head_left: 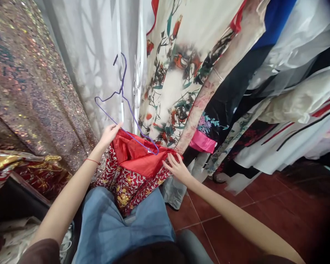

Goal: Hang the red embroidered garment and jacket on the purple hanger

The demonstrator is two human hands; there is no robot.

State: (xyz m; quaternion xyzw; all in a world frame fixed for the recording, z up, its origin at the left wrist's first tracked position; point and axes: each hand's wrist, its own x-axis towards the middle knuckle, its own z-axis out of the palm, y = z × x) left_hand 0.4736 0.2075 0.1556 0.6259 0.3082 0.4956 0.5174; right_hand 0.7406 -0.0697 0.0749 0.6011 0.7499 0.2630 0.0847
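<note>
My left hand [109,134] grips the left shoulder of a red patterned garment with a plain red lining [136,161], where a thin purple wire hanger [123,96] enters the neck opening. The hanger's hook points up in front of a white curtain. My right hand [176,168] pinches the garment's right shoulder edge, close to the hanger's right end. The garment drapes down over my lap, onto blue fabric [118,227].
Several hanging garments [209,73] fill the right side, printed white, black, pink and blue. A sequinned fabric [24,80] hangs at the left, with a red-gold cloth [19,165] below it. Dark red floor tiles [264,212] lie at the lower right.
</note>
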